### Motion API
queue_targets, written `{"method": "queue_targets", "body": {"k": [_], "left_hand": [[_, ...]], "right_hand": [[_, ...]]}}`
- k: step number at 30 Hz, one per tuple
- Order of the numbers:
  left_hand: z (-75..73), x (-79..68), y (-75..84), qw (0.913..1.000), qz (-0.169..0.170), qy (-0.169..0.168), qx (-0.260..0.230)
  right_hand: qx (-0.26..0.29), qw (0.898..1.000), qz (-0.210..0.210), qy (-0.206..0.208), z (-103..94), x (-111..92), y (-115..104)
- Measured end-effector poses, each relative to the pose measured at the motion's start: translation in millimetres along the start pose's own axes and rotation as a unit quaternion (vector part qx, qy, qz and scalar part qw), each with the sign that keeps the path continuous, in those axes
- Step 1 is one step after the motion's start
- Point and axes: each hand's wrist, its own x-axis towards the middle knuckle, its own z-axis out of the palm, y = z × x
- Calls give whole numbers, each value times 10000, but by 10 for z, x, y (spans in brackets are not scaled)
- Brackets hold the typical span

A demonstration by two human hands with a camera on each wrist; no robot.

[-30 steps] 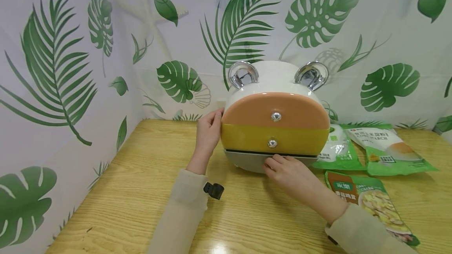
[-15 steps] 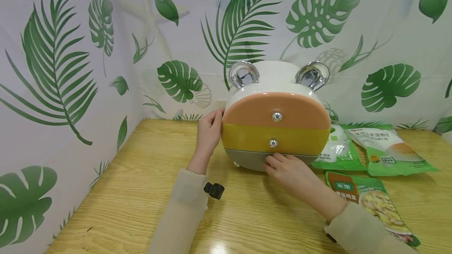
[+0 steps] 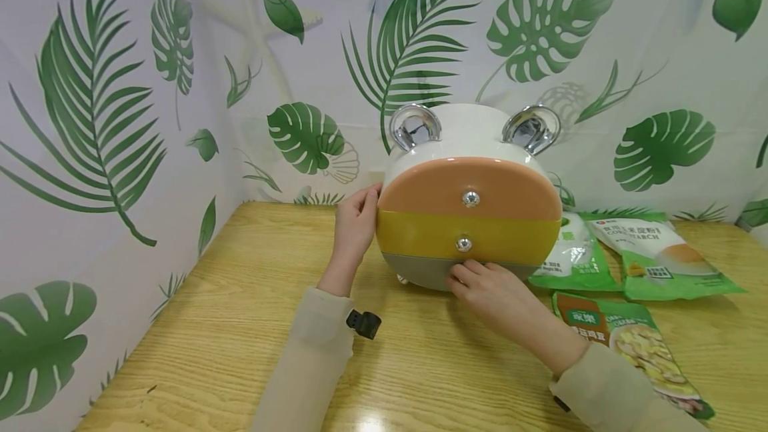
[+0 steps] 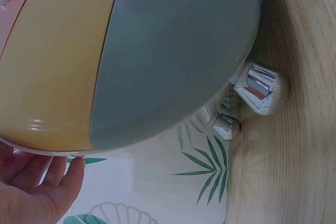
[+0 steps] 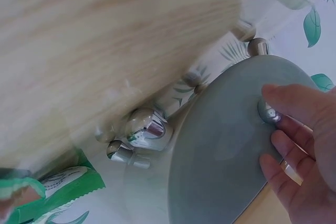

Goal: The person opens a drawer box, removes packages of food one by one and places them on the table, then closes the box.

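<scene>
A small rounded cabinet [image 3: 474, 127] with a white body and two chrome ears stands on the table. Its front has an orange drawer [image 3: 420, 185], a yellow drawer [image 3: 414, 233] and a grey drawer [image 3: 420, 272], all flush. My left hand [image 3: 356, 222] rests against the cabinet's left side; in the left wrist view its fingertips touch the side just behind the front edge. My right hand [image 3: 489, 292] is at the grey drawer, and in the right wrist view its thumb and index finger pinch the chrome drawer knob [image 5: 269, 111].
Right of the cabinet lie a cornstarch bag [image 3: 660, 252] and another green-and-white bag [image 3: 576, 255]. A green and brown food packet [image 3: 636, 339] lies nearer, partly behind the right forearm. Chrome feet [image 4: 261, 87] lift the cabinet off the wooden table [image 3: 198, 339]. A leaf-patterned backdrop [image 3: 336, 39] stands behind.
The grey drawer has gone back into the cabinet, and the dark gap above it is gone. The right hand moved slightly with it; the left hand stays at the side.
</scene>
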Motion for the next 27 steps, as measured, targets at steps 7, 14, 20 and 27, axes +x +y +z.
{"method": "queue_targets", "body": {"k": [7, 14, 20, 27], "left_hand": [[18, -9, 10, 10000, -44, -58, -24], [33, -5, 7, 9999, -49, -86, -48], [39, -7, 4, 10000, -27, -80, -35], [-39, -4, -37, 9994, 102, 3, 346]], "right_hand": [[-51, 10000, 24, -1, -1, -11, 4], [-57, 10000, 65, 2, -6, -30, 13], [-6, 9998, 140, -116, -30, -39, -12], [561, 9969, 551, 11, -193, -23, -52]]}}
